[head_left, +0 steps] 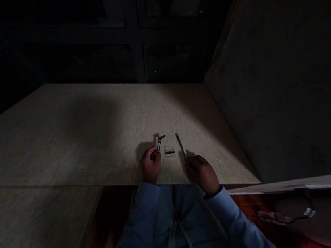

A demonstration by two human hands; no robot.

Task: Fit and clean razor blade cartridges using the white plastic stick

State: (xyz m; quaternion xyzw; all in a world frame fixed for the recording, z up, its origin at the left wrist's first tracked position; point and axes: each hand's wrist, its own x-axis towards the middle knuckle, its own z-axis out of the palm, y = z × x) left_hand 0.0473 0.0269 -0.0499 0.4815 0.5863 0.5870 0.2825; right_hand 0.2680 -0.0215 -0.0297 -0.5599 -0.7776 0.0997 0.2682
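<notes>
Head view: two hands hold small things over a bench, with a little clear case between them.
What looks like a razor (159, 144), with a pale handle and a dark head, is gripped by the left hand (152, 165), its head pointing away from the person. Just beside it, the clear case (170, 155) lies on the bench (117, 126), with a dark green bar (170, 152) across its middle. On the other side of the case, the right hand (203, 174) grips one end of a thin, pale stick (181, 145); it is too dark to tell what kind. Blue sleeves (238, 216) cover both arms. A big dark panel (282, 84) stands along the bench's right edge.
</notes>
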